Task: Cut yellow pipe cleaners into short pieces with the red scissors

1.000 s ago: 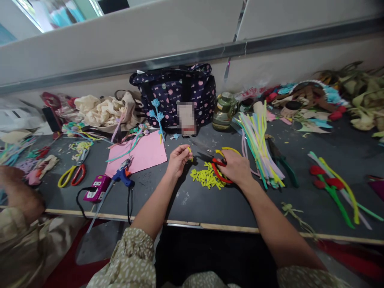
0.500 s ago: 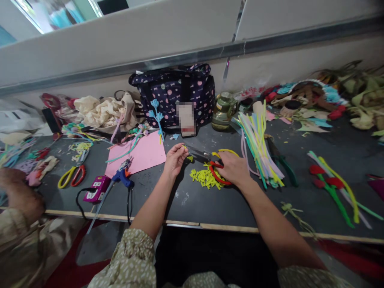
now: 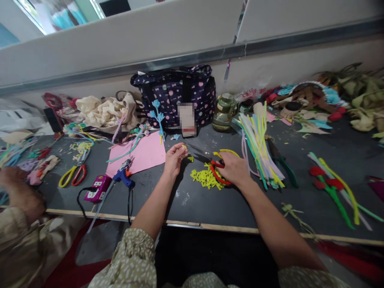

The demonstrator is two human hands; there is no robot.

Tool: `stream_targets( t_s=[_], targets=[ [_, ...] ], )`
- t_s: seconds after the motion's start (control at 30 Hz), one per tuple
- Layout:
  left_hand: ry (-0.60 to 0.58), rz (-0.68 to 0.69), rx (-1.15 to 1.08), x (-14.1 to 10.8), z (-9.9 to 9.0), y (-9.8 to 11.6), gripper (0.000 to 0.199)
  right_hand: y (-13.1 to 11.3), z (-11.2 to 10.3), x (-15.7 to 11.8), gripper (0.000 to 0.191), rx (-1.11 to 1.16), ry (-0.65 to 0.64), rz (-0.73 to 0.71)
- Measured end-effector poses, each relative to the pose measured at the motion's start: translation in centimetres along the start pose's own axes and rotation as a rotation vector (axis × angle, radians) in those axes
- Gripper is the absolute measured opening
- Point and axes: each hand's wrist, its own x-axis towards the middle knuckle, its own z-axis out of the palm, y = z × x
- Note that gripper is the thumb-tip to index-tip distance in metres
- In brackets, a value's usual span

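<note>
My left hand (image 3: 175, 160) is closed in a pinch on a small yellow pipe cleaner piece (image 3: 184, 147), which pokes out at the fingertips. My right hand (image 3: 234, 167) grips scissors (image 3: 220, 179) with one red and one yellow handle. Their blades point left, and the tips lie close to my left fingertips. Beneath the scissors, a pile of short yellow-green pipe cleaner pieces (image 3: 207, 176) is spread on the dark table. A cut bit (image 3: 190, 159) lies apart, just right of my left hand.
A bundle of pastel pipe cleaners (image 3: 259, 152) and pliers (image 3: 282, 162) lie to the right. Left are a pink sheet (image 3: 147, 154), a blue glue gun (image 3: 121, 176), a power strip (image 3: 97, 189) and other scissors (image 3: 78, 174). A dotted bag (image 3: 171, 94) stands behind. A co-worker's arm (image 3: 21, 192) rests far left.
Both hands stay almost in place, still on the scissors and the yellow piece. The yellow piece shows a little more clearly at my left fingertips. The whole view has shifted slightly.
</note>
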Motion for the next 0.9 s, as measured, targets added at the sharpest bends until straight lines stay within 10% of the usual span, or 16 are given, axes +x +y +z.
stream_targets(
  t_s=[0.33, 0.9],
  targets=[
    [0.017, 0.212, 0.162, -0.03, -0.16, -0.07, 0.033, -0.34, -0.07, -0.13, 0.028, 0.027, -0.070, -0.063],
    [-0.047, 0.188, 0.140, -0.52, 0.42, 0.10, 0.031, -0.54, -0.47, -0.05, 0.020, -0.005, -0.138, -0.054]
  ],
)
